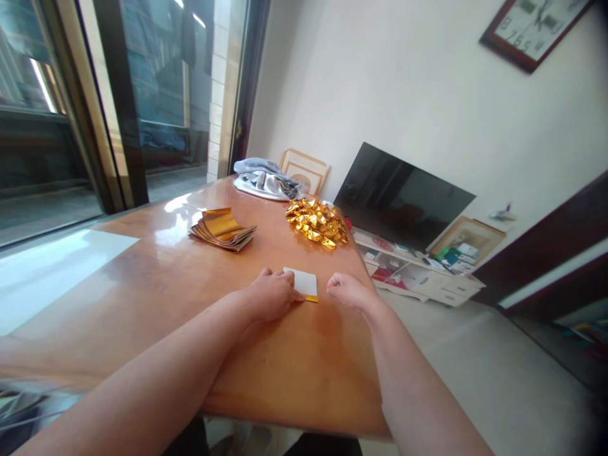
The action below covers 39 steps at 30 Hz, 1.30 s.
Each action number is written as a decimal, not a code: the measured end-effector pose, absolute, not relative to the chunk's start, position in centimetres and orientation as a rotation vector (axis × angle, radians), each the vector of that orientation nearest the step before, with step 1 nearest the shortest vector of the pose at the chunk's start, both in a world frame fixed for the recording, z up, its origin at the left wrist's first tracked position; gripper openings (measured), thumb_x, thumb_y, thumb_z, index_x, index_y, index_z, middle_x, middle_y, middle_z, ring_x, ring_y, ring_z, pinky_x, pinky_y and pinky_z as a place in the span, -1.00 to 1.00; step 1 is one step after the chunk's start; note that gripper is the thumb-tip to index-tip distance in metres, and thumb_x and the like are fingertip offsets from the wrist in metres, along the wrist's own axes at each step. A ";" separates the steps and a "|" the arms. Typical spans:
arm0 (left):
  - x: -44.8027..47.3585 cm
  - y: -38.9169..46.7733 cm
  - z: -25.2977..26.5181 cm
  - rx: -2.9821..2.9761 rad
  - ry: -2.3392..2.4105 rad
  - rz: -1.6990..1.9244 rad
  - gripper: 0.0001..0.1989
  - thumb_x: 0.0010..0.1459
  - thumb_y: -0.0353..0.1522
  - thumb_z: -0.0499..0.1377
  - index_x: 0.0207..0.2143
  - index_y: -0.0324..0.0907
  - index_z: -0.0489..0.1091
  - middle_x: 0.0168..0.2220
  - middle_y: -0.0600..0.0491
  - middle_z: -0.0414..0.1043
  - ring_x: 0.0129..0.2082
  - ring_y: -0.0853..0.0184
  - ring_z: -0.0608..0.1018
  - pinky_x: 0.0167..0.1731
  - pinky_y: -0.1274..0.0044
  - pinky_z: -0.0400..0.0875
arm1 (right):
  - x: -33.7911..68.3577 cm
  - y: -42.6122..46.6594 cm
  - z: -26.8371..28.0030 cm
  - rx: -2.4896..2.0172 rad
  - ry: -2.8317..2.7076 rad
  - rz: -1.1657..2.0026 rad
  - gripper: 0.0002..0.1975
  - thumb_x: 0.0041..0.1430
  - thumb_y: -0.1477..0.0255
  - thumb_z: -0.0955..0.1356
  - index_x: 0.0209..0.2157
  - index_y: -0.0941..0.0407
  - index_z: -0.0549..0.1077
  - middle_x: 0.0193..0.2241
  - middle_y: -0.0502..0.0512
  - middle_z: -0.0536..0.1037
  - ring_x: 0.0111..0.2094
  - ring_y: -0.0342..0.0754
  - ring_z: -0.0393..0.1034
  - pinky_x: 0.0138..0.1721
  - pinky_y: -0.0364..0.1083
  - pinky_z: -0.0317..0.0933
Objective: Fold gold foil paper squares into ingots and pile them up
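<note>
A small sheet of gold foil paper (pixel 306 282) lies on the table, white side up, with a narrow gold strip folded over along its near edge. My left hand (pixel 273 294) grips its left side, the thumb resting on the folded strip and the fingers curled. Just right of the sheet, apart from it, is my right hand (pixel 349 291); its fingers are curled closed, and I see nothing in them. Further off to the left sits a stack of gold foil paper (pixel 223 228). A heap of folded gold foil pieces (pixel 317 221) lies beyond the sheet, near the table's right edge.
The glossy wooden table (pixel 266 380) ends close by my right forearm. Folded cloth (pixel 266 180) lies at its far end. A pale sheet (pixel 61 272) covers part of the left side. Beyond stand a television (pixel 403 193) and a white cabinet (pixel 427 278).
</note>
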State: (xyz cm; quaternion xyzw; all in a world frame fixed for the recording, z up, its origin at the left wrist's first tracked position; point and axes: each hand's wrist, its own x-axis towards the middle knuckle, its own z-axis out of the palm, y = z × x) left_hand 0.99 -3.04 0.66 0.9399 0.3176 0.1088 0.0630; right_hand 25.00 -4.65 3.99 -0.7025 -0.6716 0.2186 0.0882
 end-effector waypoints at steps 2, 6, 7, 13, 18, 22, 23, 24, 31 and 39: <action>1.0 -3.1 0.7 2.835 0.963 0.331 -0.66 0.33 -0.19 0.00 -0.07 0.22 0.57 -0.20 -0.05 0.38 -0.17 0.14 0.44 -0.15 0.31 0.15 | 24.4 -4.5 4.5 -2.083 -1.995 0.686 -0.90 -0.04 0.48 0.29 -0.56 0.17 0.42 -0.64 -0.08 0.37 -0.58 -0.20 0.20 -0.53 -0.21 -0.02; 1.1 -3.0 0.5 2.833 0.968 0.353 -0.67 0.32 -0.16 0.01 -0.08 0.24 0.57 -0.20 -0.04 0.39 -0.17 0.14 0.44 -0.17 0.32 0.15 | 22.4 -4.2 4.6 -2.083 -1.994 0.858 -0.91 -0.06 0.49 0.31 -0.55 0.17 0.45 -0.67 -0.04 0.41 -0.64 -0.21 0.20 -0.57 -0.21 0.01; 1.1 -2.9 0.5 2.833 0.963 0.359 -0.68 0.32 -0.17 0.02 -0.08 0.25 0.56 -0.20 -0.04 0.39 -0.17 0.14 0.44 -0.17 0.33 0.15 | 21.9 -4.2 4.5 -2.090 -1.990 0.894 -0.93 -0.07 0.49 0.33 -0.55 0.17 0.45 -0.67 -0.04 0.42 -0.65 -0.22 0.21 -0.57 -0.22 0.03; 1.0 -3.1 0.7 2.811 0.942 0.373 -0.68 0.32 -0.18 0.03 -0.07 0.28 0.56 -0.21 -0.03 0.40 -0.17 0.15 0.45 -0.15 0.32 0.16 | 20.3 -3.8 3.5 -2.118 -1.974 0.975 -0.92 -0.04 0.46 0.42 -0.49 0.17 0.45 -0.73 -0.07 0.36 -0.67 -0.21 0.21 -0.58 -0.23 0.07; 0.5 -2.8 0.9 2.762 0.953 0.356 -0.68 0.30 -0.17 0.03 -0.10 0.23 0.58 -0.19 -0.04 0.42 -0.16 0.15 0.45 -0.16 0.34 0.17 | 20.3 -3.5 3.2 -2.107 -1.994 0.998 -0.89 -0.02 0.49 0.43 -0.37 0.15 0.49 -0.69 -0.09 0.37 -0.68 -0.22 0.17 -0.59 -0.22 0.04; -0.3 -2.4 1.2 2.721 0.985 0.320 -0.71 0.25 -0.20 0.06 -0.21 0.17 0.62 -0.17 -0.01 0.48 -0.14 0.14 0.46 -0.14 0.34 0.15 | 19.9 -3.4 3.2 -2.074 -2.023 1.000 -0.76 -0.05 0.59 0.40 -0.26 0.14 0.51 -0.61 -0.07 0.43 -0.65 -0.22 0.18 -0.58 -0.23 0.04; -0.4 -2.3 1.3 2.708 0.995 0.310 -0.71 0.23 -0.21 0.07 -0.23 0.16 0.62 -0.16 0.00 0.49 -0.14 0.14 0.46 -0.13 0.33 0.15 | 19.9 -3.4 3.2 -2.067 -2.029 0.997 -0.73 -0.05 0.60 0.39 -0.24 0.14 0.51 -0.60 -0.07 0.44 -0.65 -0.22 0.19 -0.58 -0.23 0.05; -0.6 -2.3 1.4 2.693 1.008 0.301 -0.72 0.22 -0.21 0.08 -0.24 0.15 0.62 -0.16 0.01 0.51 -0.14 0.15 0.46 -0.12 0.33 0.15 | 19.8 -3.4 3.2 -2.064 -2.034 0.994 -0.72 -0.05 0.61 0.39 -0.23 0.15 0.51 -0.60 -0.07 0.44 -0.64 -0.22 0.20 -0.57 -0.22 0.06; -1.3 -1.8 2.0 2.604 1.141 0.256 -0.75 0.14 -0.20 0.13 -0.26 0.13 0.62 -0.18 0.03 0.55 -0.10 0.14 0.45 -0.06 0.32 0.15 | 19.3 -3.4 3.3 -2.145 -2.038 0.958 -0.76 -0.08 0.53 0.39 -0.27 0.15 0.49 -0.66 -0.06 0.40 -0.66 -0.14 0.26 -0.60 -0.19 0.08; -1.7 -1.1 1.6 2.504 1.191 0.230 -0.76 0.10 -0.23 0.15 -0.27 0.19 0.63 -0.18 0.09 0.61 -0.10 0.12 0.49 -0.03 0.31 0.15 | 18.3 -3.3 4.1 -2.196 -2.090 0.953 -0.84 -0.08 0.49 0.39 -0.35 0.14 0.49 -0.66 -0.02 0.40 -0.62 -0.09 0.30 -0.62 -0.17 0.12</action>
